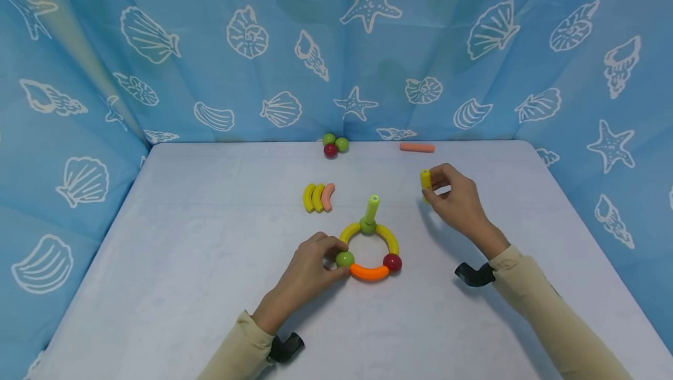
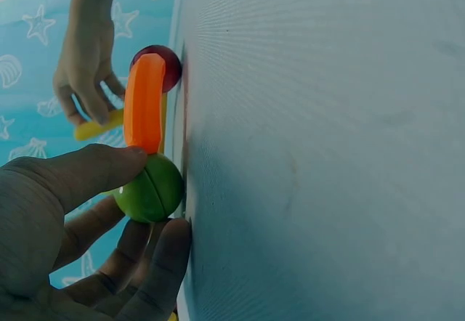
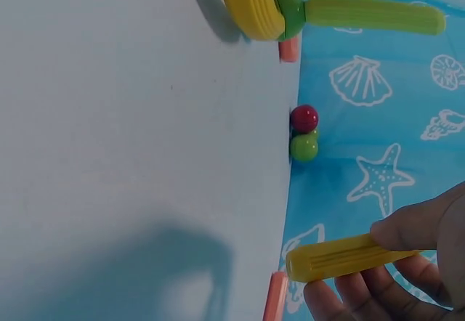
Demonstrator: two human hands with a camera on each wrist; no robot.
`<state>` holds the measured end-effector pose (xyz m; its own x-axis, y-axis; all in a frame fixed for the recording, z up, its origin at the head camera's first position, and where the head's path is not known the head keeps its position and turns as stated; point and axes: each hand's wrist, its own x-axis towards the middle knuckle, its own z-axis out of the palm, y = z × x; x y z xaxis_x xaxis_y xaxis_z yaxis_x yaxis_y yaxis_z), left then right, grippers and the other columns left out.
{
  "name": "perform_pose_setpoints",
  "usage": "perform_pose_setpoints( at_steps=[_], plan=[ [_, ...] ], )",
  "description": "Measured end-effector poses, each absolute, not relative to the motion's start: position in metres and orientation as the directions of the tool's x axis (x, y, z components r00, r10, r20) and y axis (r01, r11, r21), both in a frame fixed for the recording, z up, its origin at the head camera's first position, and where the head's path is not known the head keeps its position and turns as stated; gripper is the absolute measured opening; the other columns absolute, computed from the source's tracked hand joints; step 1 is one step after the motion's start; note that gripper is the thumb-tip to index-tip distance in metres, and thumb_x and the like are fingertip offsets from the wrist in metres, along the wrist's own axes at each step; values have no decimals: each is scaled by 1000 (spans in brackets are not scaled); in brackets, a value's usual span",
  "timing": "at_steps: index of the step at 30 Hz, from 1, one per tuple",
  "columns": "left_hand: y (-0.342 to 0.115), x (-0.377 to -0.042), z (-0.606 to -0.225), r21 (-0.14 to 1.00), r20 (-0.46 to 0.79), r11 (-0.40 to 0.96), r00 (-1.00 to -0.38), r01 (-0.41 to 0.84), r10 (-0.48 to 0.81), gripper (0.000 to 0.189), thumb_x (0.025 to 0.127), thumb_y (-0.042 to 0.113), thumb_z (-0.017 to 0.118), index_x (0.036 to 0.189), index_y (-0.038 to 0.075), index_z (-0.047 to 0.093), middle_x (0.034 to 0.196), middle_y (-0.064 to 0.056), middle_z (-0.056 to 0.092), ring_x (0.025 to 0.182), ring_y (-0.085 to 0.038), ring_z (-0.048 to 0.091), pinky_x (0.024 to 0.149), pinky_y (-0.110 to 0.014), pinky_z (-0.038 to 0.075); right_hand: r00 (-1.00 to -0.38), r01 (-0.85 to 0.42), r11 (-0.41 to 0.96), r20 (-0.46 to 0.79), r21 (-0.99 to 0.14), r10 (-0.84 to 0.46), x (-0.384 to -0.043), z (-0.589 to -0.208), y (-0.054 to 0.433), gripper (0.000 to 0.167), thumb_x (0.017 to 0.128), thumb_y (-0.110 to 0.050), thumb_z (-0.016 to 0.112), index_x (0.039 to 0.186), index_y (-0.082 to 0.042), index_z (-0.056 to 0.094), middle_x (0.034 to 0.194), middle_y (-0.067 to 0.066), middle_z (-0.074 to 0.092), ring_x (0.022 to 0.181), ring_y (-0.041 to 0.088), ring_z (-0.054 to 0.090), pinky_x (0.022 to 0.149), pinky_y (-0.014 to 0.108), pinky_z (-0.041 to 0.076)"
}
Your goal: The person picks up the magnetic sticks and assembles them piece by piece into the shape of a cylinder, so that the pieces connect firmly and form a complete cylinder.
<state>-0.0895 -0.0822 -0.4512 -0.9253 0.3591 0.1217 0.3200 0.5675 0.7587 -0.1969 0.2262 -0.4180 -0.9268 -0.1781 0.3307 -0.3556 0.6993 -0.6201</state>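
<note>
On the white table lies a ring of toy pieces: two curved yellow sticks [image 1: 388, 238], a curved orange stick [image 1: 370, 273], a red ball [image 1: 392, 262] and two green balls. A straight light green stick [image 1: 371, 209] stands up from the far green ball [image 1: 368, 226]. My left hand [image 1: 310, 263] pinches the near-left green ball [image 2: 150, 188] between thumb and fingers, beside the orange stick's end. Right of the ring and above the table, my right hand [image 1: 460, 201] holds a straight yellow stick [image 3: 341, 257], tilted nearly upright in the head view.
Behind the ring lie two short curved yellow sticks [image 1: 313, 198] and a pink curved one [image 1: 328, 197]. At the table's back edge are a few loose green and red balls [image 1: 330, 151] and a straight pink stick [image 1: 417, 147]. A blue seashell curtain [image 1: 326, 47] hangs behind.
</note>
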Motion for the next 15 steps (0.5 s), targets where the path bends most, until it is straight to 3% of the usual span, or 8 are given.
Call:
perform_pose_setpoints(
  at_steps=[8,15],
  plan=[
    [-82,-90,-451,759,106,575,-929,305,354,29,81,13,83,107,8,71,94,1,59,87,-14,63,77,-27,55,-937,-328,703,311,-631,-158,-183,-417,227,31,90,-3,71,117,0,56,105,15,64,96,28,63,77,40,58],
    [-82,-90,-450,757,105,577,-929,307,356,30,81,14,83,108,8,71,95,2,59,88,-14,64,78,-28,55,-929,-352,691,325,-632,-176,-169,-415,227,32,90,-3,72,118,-1,55,106,13,64,97,27,62,74,14,50]
  ],
)
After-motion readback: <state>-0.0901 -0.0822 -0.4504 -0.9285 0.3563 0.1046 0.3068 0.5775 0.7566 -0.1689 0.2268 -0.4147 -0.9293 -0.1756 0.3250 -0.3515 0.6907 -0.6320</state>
